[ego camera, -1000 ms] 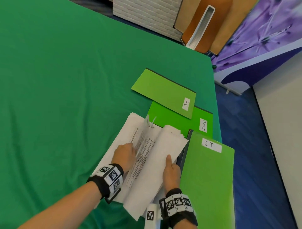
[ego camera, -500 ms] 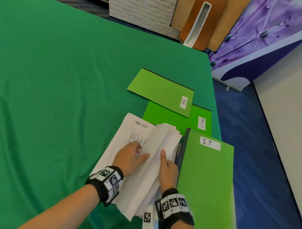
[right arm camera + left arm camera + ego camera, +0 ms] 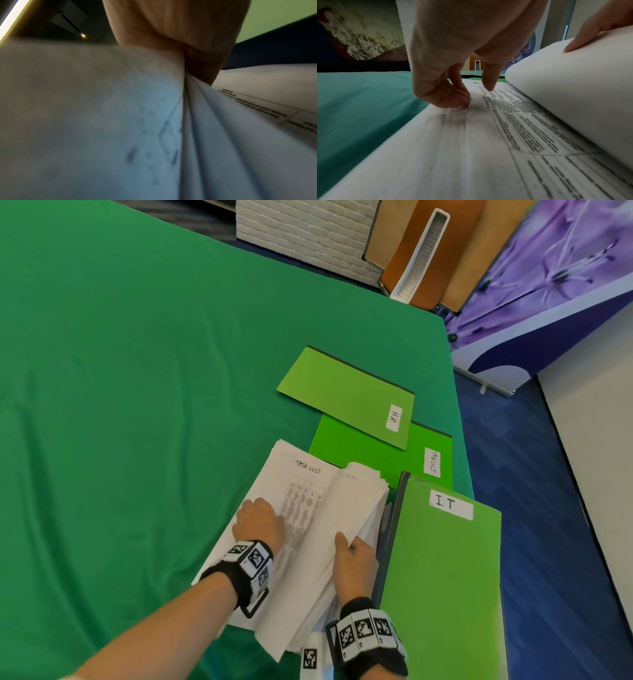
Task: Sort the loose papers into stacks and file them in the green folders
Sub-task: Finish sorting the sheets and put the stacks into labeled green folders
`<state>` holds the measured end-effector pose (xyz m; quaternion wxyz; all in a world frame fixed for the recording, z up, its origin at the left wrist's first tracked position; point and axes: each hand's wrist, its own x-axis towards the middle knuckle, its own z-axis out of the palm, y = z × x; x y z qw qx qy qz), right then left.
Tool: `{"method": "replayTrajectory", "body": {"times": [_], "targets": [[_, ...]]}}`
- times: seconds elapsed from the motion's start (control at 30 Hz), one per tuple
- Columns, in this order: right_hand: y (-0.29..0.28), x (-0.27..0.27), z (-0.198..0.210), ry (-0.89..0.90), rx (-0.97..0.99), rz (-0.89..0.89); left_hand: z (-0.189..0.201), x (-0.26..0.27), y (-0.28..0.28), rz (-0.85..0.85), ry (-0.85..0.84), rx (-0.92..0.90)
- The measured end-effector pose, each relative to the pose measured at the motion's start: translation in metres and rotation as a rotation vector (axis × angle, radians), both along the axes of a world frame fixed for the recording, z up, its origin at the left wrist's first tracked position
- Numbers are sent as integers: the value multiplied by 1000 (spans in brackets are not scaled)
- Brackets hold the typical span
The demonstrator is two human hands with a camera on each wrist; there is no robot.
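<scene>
A pile of white papers (image 3: 263, 501) lies near the table's right front. Its exposed top sheet is headed TASK LIST (image 3: 513, 121). My left hand (image 3: 258, 522) sits on that sheet's left half; thumb and bent fingers (image 3: 462, 101) bunch the paper, the index finger lifted. My right hand (image 3: 352, 556) grips a curled-up bundle of sheets (image 3: 346, 508), thumb on top and fingers beneath (image 3: 202, 67). Three green folders lie to the right: H.R. (image 3: 342, 395), PROJECT (image 3: 359, 453), I.T (image 3: 442, 570). The I.T cover leans up beside the bundle.
The green tablecloth (image 3: 137, 405) stretches wide to the left and behind. The table's right edge runs just past the folders, above a blue floor (image 3: 534, 508). White brick panel (image 3: 308, 231) and brown boards (image 3: 404, 244) stand beyond the far edge.
My left hand slid left off the printed table and its fingers curled onto the sheet. The right hand peeled the bundle further right, baring more of the TASK LIST sheet.
</scene>
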<state>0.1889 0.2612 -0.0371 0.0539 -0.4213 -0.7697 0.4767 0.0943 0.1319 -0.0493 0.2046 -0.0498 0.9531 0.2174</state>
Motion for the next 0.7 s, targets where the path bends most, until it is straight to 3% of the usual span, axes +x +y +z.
{"method": "replayTrajectory", "body": {"times": [0.17, 0.5, 0.7], "targets": [[-6, -3, 0, 37, -22, 72, 7, 3, 3, -108, 150, 14], [-5, -1, -4, 40, -2, 40, 27, 8, 5, -272, 392, 41], [-7, -1, -4, 48, -14, 16, 32, 13, 12, -373, 450, -62]]}}
